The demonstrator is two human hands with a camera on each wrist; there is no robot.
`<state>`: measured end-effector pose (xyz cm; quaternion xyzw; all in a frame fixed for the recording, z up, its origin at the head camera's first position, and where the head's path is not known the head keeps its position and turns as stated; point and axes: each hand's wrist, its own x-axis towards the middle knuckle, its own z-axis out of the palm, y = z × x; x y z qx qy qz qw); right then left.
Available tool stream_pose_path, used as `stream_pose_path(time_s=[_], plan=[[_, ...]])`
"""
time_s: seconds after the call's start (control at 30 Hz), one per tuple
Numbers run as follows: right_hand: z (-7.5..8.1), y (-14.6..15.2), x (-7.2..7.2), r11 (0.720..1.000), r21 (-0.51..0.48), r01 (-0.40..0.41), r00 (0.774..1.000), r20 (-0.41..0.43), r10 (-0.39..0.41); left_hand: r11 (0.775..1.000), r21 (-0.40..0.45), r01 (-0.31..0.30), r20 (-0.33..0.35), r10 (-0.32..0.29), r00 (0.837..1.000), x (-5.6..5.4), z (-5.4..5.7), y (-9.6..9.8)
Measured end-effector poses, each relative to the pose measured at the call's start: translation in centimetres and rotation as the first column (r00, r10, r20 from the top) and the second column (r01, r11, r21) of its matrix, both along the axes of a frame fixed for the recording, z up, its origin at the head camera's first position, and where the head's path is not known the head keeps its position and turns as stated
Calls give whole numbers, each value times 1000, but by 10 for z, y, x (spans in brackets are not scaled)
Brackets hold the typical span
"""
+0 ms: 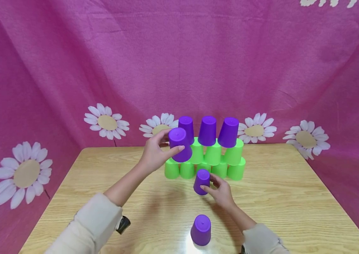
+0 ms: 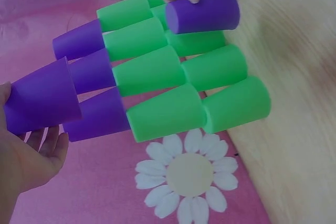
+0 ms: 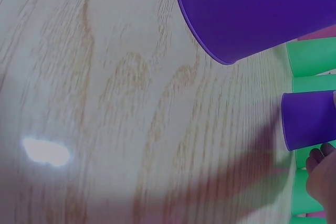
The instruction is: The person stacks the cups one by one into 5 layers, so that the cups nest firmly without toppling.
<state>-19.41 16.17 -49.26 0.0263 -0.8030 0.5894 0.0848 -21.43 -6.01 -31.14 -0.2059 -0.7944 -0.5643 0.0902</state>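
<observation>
In the head view my left hand (image 1: 155, 153) grips an upside-down purple cup (image 1: 179, 143) between thumb and fingers. It is raised in front of the left end of a purple top row (image 1: 208, 130), partly covering the stack. Lower and to the right, my right hand (image 1: 222, 192) pinches another upside-down purple cup (image 1: 202, 182) close in front of the green bottom row (image 1: 236, 169). The left wrist view shows the left hand (image 2: 31, 156) round its cup (image 2: 44, 98) and the right hand's cup (image 2: 202, 11) beyond. A large purple cup (image 3: 257, 14) fills the right wrist view's top.
One more purple cup (image 1: 200, 231) stands upside down near the front of the wooden table (image 1: 280, 197). The stack has two rows of green cups (image 1: 212, 155) under three purple ones. A pink cloth with daisies (image 1: 106, 121) hangs behind and at both sides.
</observation>
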Motion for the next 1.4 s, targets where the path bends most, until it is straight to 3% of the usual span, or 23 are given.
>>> stream_pose_path(time_s=[0.37, 0.73, 1.13, 1.4], plan=[[-3, -1, -3, 1000, 27, 12, 1000, 18, -13, 999, -32, -24, -29, 23, 999, -4, 21, 5], [-3, -3, -5, 1000, 18, -4, 998, 55, 3, 999, -1, -42, -34, 42, 999, -14, 39, 13], [-6, -1, -7, 999, 38, -22, 998, 53, 20, 998, 12, -60, 8, 60, 998, -25, 42, 22], [2, 8, 4, 999, 32, -19, 998, 65, 17, 998, 6, -65, 12, 65, 998, -27, 42, 34]])
